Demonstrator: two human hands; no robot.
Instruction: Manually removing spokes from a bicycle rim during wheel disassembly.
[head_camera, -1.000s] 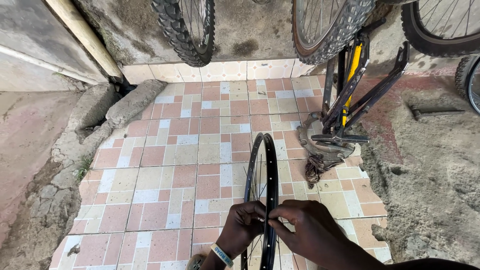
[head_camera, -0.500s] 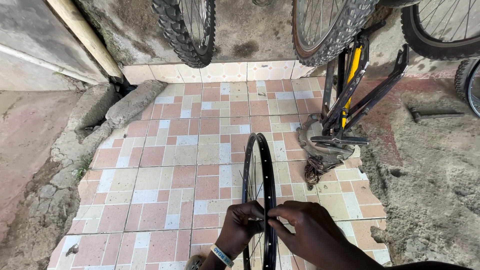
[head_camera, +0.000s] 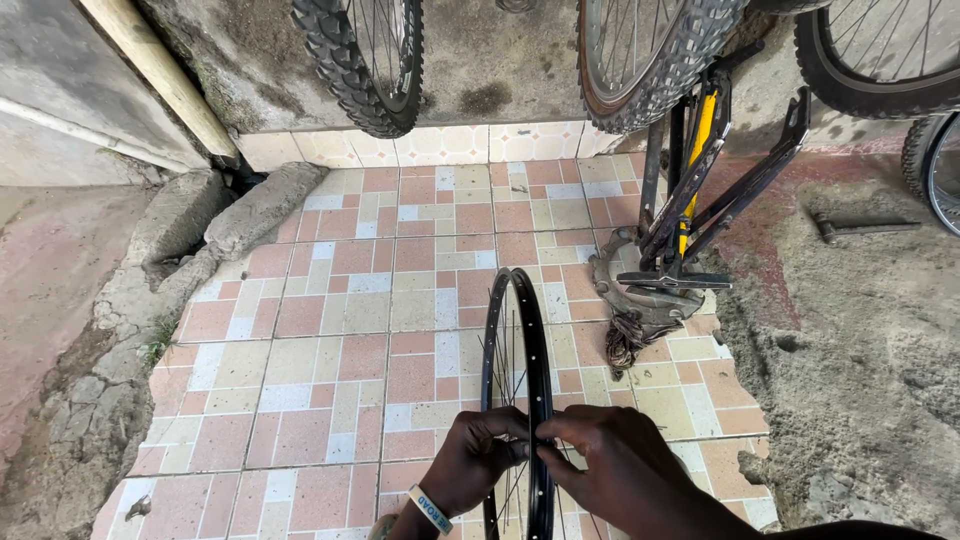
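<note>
A bare black bicycle rim (head_camera: 512, 330) with thin spokes stands upright on edge, seen end-on, above the tiled floor. My left hand (head_camera: 475, 462), with a pale wristband, pinches the rim's near part from the left. From the right, my right hand (head_camera: 620, 470) has its fingertips on the same spot of the rim. Both hands meet at the rim's inner side near the spokes. What the fingers hold there is too small to tell.
Pink and cream floor tiles (head_camera: 340, 330) lie below. An upturned black and yellow bicycle frame (head_camera: 690, 210) stands to the right on a metal part. Knobbly tyres (head_camera: 365, 60) hang at the top. A tool (head_camera: 860, 228) lies on rough concrete at right. Broken kerb stones (head_camera: 190, 230) at left.
The rim and both hands have stayed in nearly the same place; the fingers shifted slightly on the rim.
</note>
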